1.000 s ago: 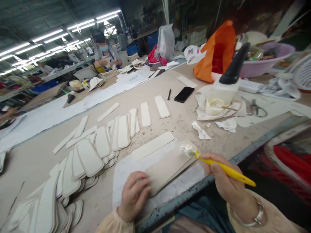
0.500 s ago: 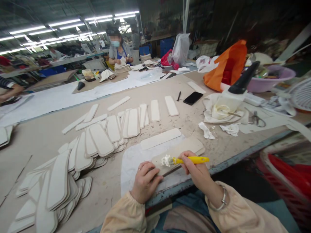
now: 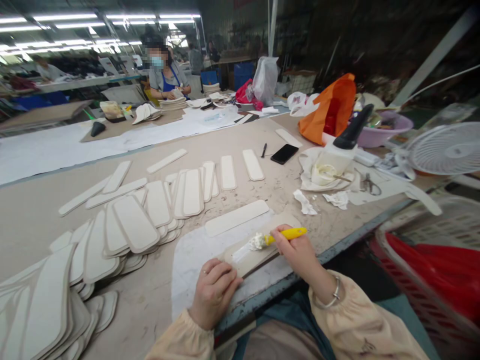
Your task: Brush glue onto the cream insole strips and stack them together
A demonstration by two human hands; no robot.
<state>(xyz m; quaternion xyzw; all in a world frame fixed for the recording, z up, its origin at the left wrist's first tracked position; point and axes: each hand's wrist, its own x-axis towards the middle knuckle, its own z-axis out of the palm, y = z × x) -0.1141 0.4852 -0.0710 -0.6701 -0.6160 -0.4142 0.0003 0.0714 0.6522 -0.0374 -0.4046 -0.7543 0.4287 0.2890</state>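
Observation:
My right hand is closed round the yellow handle of a brush. White paste clumps on its bristles, which touch a long beige panel with rounded ends. A wet whitish streak runs along the panel to the left of the bristles. My left hand grips the panel's near left end, its fingers bent together over the edge. Under the panel lies a white sheet. A loose cream strip rests just beyond the panel, partly on that sheet.
Many cream-faced strips lie in overlapping piles on the left. To the right stand a cut-open container of white paste, scissors, a phone and a fan. A red basket sits beside the table edge. A co-worker works opposite.
The brush has stroked along the panel, leaving a wet streak on its left part. My left hand still holds the panel's end. The whole view has shifted somewhat to the right.

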